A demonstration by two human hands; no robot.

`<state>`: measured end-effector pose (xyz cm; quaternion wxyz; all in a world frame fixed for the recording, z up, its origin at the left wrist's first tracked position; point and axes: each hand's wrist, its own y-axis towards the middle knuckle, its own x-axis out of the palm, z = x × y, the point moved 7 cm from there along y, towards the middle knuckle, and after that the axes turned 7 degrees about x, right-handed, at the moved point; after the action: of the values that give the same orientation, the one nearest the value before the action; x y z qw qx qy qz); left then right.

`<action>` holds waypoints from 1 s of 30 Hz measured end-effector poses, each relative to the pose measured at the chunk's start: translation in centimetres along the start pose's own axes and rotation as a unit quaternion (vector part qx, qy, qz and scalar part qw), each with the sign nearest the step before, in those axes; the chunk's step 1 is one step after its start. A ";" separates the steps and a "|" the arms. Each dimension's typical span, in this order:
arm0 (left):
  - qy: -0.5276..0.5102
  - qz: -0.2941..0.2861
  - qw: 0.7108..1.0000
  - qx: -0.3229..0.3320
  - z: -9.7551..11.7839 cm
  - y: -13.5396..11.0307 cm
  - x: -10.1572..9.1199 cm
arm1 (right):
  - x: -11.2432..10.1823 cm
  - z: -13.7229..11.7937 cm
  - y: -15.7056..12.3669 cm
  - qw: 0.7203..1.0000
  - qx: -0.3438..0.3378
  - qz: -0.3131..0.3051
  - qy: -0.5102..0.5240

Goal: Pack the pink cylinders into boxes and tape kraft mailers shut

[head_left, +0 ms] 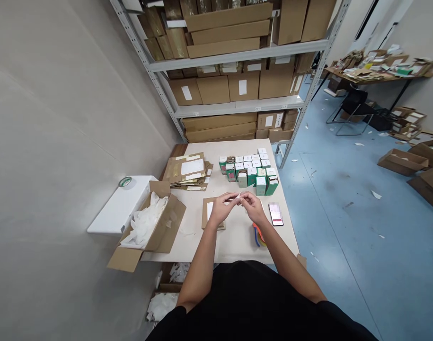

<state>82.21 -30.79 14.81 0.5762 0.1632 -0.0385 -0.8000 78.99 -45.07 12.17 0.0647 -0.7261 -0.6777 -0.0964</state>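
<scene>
Scrap of thin white material [238, 195], pinched between fingertips of left hand [220, 209] and right hand [252, 208], above cream tabletop [237, 247]; danger: slip from so slight a hold, a drop among green-and-white cardboard cartons [260, 185].

Both bare forearms [237, 255] angle inward, left hand [221, 210] and right hand [253, 208] close together, palms down, wrists slightly bent, fingers [232, 199] pinched in and meeting at centre.
</scene>
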 end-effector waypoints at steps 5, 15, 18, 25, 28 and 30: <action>-0.026 0.082 0.996 -0.038 -1.9 -0.6 -1.5 | -0.1 0.5 -0.3 0.999 -0.002 -0.004 -0.032; -0.053 0.071 0.996 -0.026 -2.9 -3.4 -1.7 | 1.5 1.8 -0.4 0.997 0.070 -0.003 0.019; -0.041 0.039 0.998 0.001 -2.6 -4.0 -2.1 | 2.4 2.9 -0.3 0.996 0.084 0.022 0.024; 0.024 0.110 0.994 -0.004 -4.2 -5.7 -5.6 | 6.1 3.4 -0.5 0.996 0.089 0.009 -0.024; -0.012 0.173 0.985 -0.018 -4.5 -7.1 -7.9 | 7.8 3.8 -0.7 0.996 0.094 0.006 -0.009; -0.027 0.211 0.977 -0.029 -4.5 -8.4 -9.7 | 9.3 4.1 -0.9 0.996 0.091 0.008 0.005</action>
<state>78.70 -18.34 10.60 0.7351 0.1129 -0.0641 -0.6654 78.91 -35.05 10.28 0.1348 -0.7219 -0.6776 -0.0379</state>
